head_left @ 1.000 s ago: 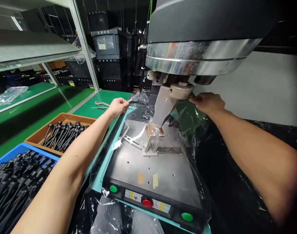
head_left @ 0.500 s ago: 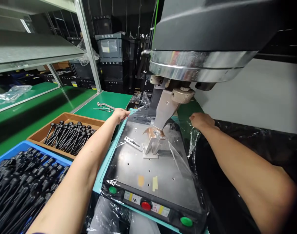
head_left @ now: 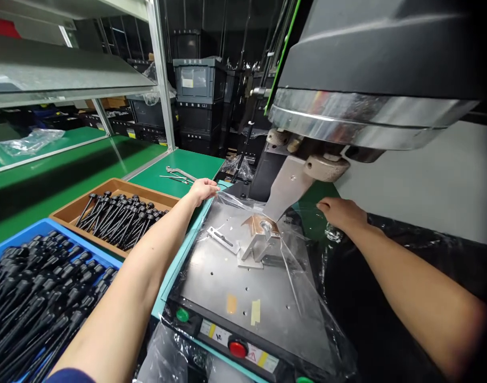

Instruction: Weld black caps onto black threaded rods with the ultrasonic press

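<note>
A clear plastic sheet [head_left: 293, 279] lies draped over the metal base plate [head_left: 211, 290] of a bench machine and its front button panel. My left hand [head_left: 204, 190] pinches the sheet's edge at the plate's far left corner. At the far right my right hand [head_left: 341, 213] is closed, with crinkled plastic hanging just below its fingers. Between the hands stands a small metal fixture [head_left: 251, 250] with a copper-coloured top, and a fold of the sheet rests against it. Directly above the fixture is the flat tapered blade [head_left: 289, 186] of the machine head [head_left: 366, 119].
On the left are a brown tray [head_left: 63, 215] and a blue bin [head_left: 47, 223], both full of black rod-like parts with knobbed ends. A wrench [head_left: 181, 173] lies on the green bench. The panel has a red button [head_left: 238, 349] and green buttons. Grey crates [head_left: 199, 80] stand behind.
The sheet's far edge has dropped and now sags against the fixture between my hands. Both hands keep their grip near the far corners. My view has shifted slightly left.
</note>
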A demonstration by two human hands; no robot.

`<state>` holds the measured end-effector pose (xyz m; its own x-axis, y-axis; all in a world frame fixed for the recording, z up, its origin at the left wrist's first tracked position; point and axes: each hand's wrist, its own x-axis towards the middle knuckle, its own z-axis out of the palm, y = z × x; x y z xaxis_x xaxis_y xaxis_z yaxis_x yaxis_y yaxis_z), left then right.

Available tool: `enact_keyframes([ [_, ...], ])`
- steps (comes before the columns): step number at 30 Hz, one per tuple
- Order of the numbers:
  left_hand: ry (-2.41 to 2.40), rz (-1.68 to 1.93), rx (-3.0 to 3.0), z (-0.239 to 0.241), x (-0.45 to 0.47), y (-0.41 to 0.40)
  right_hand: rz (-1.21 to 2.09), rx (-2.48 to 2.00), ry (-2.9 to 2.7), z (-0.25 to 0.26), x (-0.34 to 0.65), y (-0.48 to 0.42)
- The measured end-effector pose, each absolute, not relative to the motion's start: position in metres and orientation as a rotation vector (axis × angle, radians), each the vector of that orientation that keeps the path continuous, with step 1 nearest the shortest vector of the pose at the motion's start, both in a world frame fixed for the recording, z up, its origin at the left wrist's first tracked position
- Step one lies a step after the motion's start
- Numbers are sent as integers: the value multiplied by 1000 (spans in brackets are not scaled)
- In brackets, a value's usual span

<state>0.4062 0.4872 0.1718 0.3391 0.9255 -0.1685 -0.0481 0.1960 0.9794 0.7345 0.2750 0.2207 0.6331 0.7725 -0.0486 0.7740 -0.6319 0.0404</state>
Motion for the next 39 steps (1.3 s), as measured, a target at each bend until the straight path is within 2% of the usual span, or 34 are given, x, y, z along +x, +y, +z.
enact_keyframes([
  [11,951,504,1835,172,423,500,41,2684,1418,214,734,280],
  [24,1028,38,1949,132,419,494,-39,2588,1522,184,750,284],
  [29,1016,112,1917,127,412,483,-30,2572,1505,185,744,279],
  [39,847,524,1528,138,406,459,-43,2555,1530,185,738,263],
])
